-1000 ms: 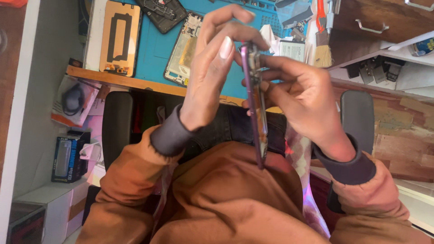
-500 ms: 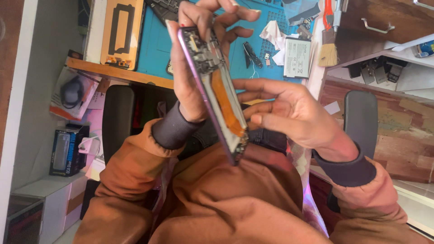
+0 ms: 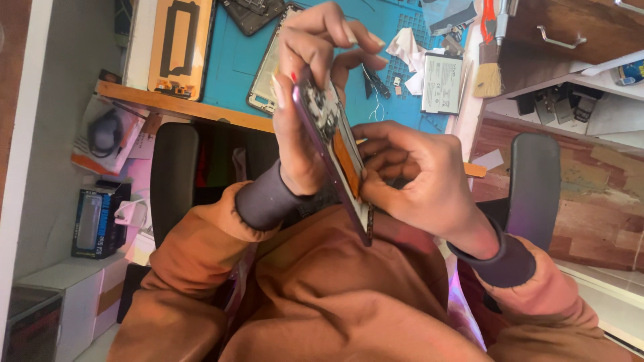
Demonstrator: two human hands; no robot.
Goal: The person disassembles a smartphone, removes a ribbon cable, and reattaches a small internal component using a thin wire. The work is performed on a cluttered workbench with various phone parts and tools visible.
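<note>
I see L hand (image 3: 305, 114) & R hand (image 3: 409, 174) both grasping opened purple-edged phone w/ orange insides (image 3: 335, 144) above blue work mat (image 3: 235, 60).

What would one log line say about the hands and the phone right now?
left hand: grips opened phone top | right hand: pinches its lower edge | phone: tilted, above lap | behind: blue mat

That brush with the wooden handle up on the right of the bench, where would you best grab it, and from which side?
By the wooden handle of the brush, probably from its upper end. It lies with the pale bristles toward the person, so the narrow handle points away, beside the blue mat. Both hands, left hand and right hand, are on the opened phone.
</note>
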